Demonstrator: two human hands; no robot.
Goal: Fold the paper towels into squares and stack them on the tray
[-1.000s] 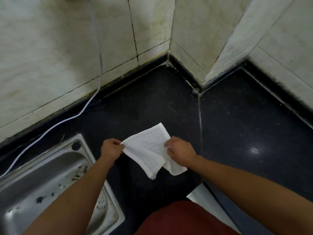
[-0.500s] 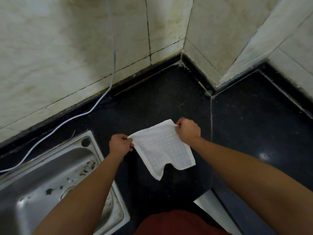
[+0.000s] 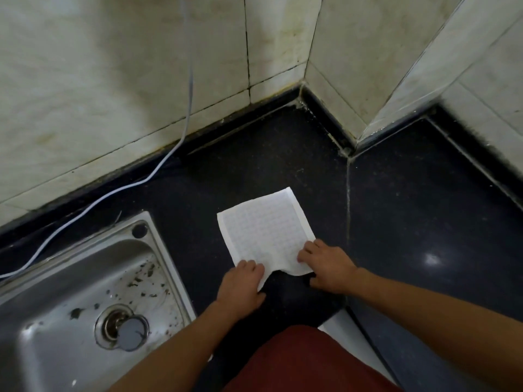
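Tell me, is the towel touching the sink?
Apart. The head view shows a strip of dark counter lying between the towel and the sink.

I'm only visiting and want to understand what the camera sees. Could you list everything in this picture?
paper towel: one, white, lying flat on the countertop, right of the sink
countertop: one, black, runs back to the walls
sink: one, steel, lower left, dark specks inside
drain plug: one, grey, at the sink's bottom
cable: one, white, down the wall and across the countertop behind the sink
wall tiles: several, cream, behind the countertop
flat piece: one, white, bottom edge, mostly hidden; cannot tell what it is
garment: one, red, bottom centre
left hand: holds the towel's near left corner
right hand: holds the towel's near right corner
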